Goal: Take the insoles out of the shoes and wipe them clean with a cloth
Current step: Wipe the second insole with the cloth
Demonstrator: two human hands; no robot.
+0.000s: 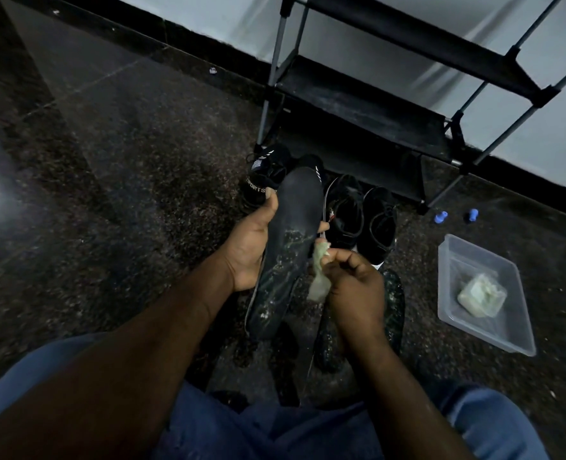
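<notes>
My left hand (250, 247) grips a dark insole (286, 254) by its edge, toe end pointing away, with pale smears on its surface. Beside the insole's right edge, my right hand (354, 290) is closed on a pale greenish cloth (319, 270). Another speckled insole (394, 313) lies on the floor under my right hand, partly hidden. Two black shoes (361, 217) stand just beyond my hands, and another black pair (265, 180) marked with white lettering sits to their left.
A black shoe rack (374, 104) with grey poles stands against the white wall behind the shoes. A clear plastic tub (493, 330) holding a pale cloth (480, 295) sits on the dark speckled floor at right. Two small blue objects (440, 216) lie near the rack's foot.
</notes>
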